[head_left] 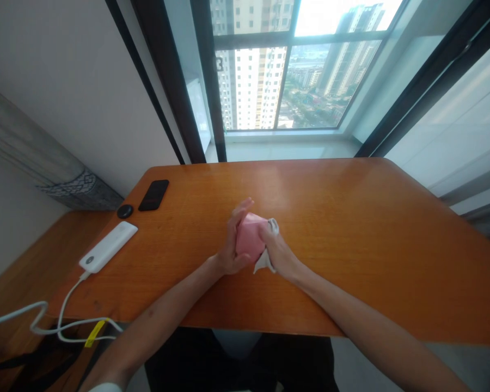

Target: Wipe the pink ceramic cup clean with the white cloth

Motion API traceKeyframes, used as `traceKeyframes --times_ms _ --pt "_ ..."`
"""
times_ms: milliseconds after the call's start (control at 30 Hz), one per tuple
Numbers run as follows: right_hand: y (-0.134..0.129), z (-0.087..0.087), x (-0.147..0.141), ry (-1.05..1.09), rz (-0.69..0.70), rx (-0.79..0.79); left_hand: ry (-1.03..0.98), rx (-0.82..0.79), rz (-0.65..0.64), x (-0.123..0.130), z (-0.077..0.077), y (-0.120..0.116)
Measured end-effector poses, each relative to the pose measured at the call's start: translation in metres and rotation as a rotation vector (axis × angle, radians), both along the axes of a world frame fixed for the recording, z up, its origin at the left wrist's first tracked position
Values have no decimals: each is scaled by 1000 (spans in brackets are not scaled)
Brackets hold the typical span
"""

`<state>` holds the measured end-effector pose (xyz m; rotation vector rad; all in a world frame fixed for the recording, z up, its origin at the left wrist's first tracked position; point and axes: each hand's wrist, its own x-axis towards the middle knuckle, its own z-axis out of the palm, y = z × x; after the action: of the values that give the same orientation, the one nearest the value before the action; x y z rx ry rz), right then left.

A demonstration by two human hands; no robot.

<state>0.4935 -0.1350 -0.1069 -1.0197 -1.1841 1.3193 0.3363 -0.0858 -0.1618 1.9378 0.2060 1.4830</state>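
Note:
Near the front middle of the wooden table, a pink object (250,237) is held between both hands, its exact kind unclear. My left hand (231,245) cups it from the left, fingers up along its far side and thumb along the near edge. My right hand (281,251) grips its right side, thumb on the pink surface, with a white cloth (264,262) pressed between hand and object. The cloth sticks out below and above the right hand. Most of the right fingers are hidden behind the cloth and object.
On the brown table (351,234), a black phone (154,195), a round black item (124,211) and a white power strip-like device (108,247) lie at the left. A white cable (67,302) runs off the left front edge. A window stands behind the table.

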Motion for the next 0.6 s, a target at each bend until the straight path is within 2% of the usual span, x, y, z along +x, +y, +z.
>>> traceKeyframes --times_ms 67,100,133,200,267,300,367,433,533,600 --pt "1 0 -5 183 -13 -208 58 235 54 -3 -2 7" --pt "1 -1 -6 217 -16 -258 75 298 66 -5 -3 8" --pt "1 -3 -7 200 -19 -243 73 303 73 -5 -4 8" --pt "0 -5 -5 38 -6 -31 27 150 50 -5 -3 3" --pt "-2 -7 0 -194 57 229 -12 -126 -29 -2 0 -4" --pt "-2 -6 2 -287 92 311 -10 -259 -73 -1 1 -8" --pt "-2 -4 3 -330 106 322 2 -395 -105 2 5 -11" --pt "-1 -1 2 -153 59 188 1 -281 -40 2 6 -8" --pt "1 -1 -4 216 8 -136 51 107 63 -2 4 2" --pt "3 -4 -5 308 15 -241 94 237 65 -5 2 7"
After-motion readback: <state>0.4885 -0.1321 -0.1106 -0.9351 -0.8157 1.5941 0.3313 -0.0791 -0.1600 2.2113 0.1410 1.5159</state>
